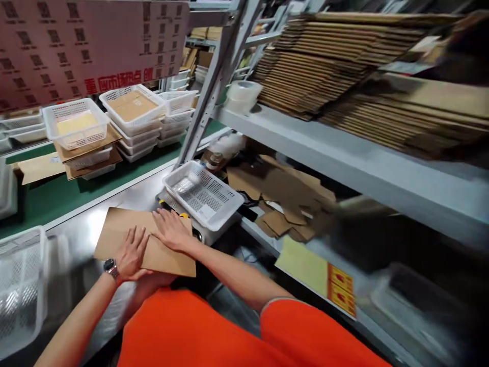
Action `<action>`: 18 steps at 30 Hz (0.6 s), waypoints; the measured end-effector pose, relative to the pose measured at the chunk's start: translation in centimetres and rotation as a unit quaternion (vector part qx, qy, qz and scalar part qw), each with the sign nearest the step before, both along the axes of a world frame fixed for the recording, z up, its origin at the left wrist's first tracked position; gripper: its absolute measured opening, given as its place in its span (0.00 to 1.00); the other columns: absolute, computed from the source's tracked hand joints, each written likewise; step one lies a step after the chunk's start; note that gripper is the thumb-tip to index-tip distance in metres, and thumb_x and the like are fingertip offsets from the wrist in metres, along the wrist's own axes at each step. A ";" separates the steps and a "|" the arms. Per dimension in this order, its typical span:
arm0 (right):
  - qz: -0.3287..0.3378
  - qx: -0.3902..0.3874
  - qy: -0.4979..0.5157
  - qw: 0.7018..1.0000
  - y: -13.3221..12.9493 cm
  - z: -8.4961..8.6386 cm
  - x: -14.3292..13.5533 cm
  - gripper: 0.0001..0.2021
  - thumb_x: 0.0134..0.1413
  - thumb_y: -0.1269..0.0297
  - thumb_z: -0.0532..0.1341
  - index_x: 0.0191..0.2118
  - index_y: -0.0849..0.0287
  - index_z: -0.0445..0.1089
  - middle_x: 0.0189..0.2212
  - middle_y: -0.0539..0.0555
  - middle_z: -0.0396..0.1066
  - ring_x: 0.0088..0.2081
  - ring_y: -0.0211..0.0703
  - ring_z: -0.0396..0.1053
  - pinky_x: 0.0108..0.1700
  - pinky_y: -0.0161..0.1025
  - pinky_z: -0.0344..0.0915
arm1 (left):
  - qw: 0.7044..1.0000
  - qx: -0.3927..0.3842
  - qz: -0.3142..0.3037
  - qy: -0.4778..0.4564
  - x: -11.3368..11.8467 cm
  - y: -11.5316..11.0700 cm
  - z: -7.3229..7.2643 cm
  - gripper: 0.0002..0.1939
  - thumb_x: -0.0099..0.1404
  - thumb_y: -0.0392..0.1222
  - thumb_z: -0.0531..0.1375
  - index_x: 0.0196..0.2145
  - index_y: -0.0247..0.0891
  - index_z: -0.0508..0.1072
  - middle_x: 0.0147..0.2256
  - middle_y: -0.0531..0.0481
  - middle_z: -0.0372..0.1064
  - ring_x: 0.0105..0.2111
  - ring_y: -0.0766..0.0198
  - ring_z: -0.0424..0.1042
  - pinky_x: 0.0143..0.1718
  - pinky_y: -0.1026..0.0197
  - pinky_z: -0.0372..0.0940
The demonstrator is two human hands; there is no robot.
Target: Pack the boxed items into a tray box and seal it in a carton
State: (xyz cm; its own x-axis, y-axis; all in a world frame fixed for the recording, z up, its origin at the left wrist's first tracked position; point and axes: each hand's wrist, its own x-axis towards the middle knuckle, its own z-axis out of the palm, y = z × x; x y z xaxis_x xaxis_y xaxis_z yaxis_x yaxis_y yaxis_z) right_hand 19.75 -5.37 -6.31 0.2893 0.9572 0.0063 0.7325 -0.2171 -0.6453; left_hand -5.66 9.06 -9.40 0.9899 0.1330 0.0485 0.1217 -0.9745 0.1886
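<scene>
A flat brown cardboard piece [164, 257] lies at the edge of the metal work surface [82, 224], close to my body. My left hand [132, 255], with a watch on its wrist, rests flat on its left part, fingers spread. On its upper right part lies my right hand [171, 229], palm down with the fingers stretched out. Just beyond my right hand, something yellow and black shows partly from behind the cardboard. An empty white perforated basket [204, 196] sits right behind it, on top of another one.
Stacked white baskets [132, 104] stand on a green conveyor [36, 204] at the back left. A metal post [214, 76] rises behind the work surface. Flattened cartons [317, 56] and tape rolls [242, 96] load the right shelf [324, 148]. Another basket [21, 295] is at the left.
</scene>
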 end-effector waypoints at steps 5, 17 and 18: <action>-0.015 0.025 0.046 0.998 0.6 3.2 2.8 0.40 0.84 0.35 0.55 0.86 0.55 0.66 0.88 0.66 0.58 0.90 0.68 0.49 0.91 0.71 0.44 | 1.000 -0.005 -0.007 0.013 0.3 -0.3 0.5 0.67 0.67 0.84 0.67 0.85 0.31 0.65 0.85 0.19 0.56 0.86 0.10 0.50 0.82 0.12 0.52; -0.036 0.091 0.089 0.991 -1.0 -0.5 2.9 0.37 0.78 0.33 0.60 0.78 0.51 0.77 0.84 0.64 0.66 0.86 0.69 0.58 0.91 0.71 0.46 | 0.998 -0.047 0.007 0.046 0.2 -0.7 2.0 0.66 0.67 0.80 0.70 0.86 0.31 0.64 0.87 0.20 0.51 0.87 0.12 0.45 0.84 0.12 0.46; -0.069 0.122 0.095 0.986 -1.3 -0.5 3.7 0.36 0.79 0.33 0.58 0.76 0.52 0.79 0.82 0.65 0.69 0.85 0.68 0.62 0.90 0.68 0.51 | 0.998 -0.044 0.007 0.042 0.2 -0.6 2.0 0.66 0.68 0.80 0.70 0.86 0.31 0.64 0.87 0.20 0.51 0.87 0.12 0.45 0.84 0.12 0.46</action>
State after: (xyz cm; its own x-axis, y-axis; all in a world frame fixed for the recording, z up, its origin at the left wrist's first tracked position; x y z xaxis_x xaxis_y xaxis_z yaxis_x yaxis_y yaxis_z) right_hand 23.48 -6.71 -6.84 0.4347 0.8854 0.1647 0.5673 -0.1272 -0.8136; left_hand -5.47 8.45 -7.43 0.9879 0.1474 -0.0475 0.1547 -0.9527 0.2617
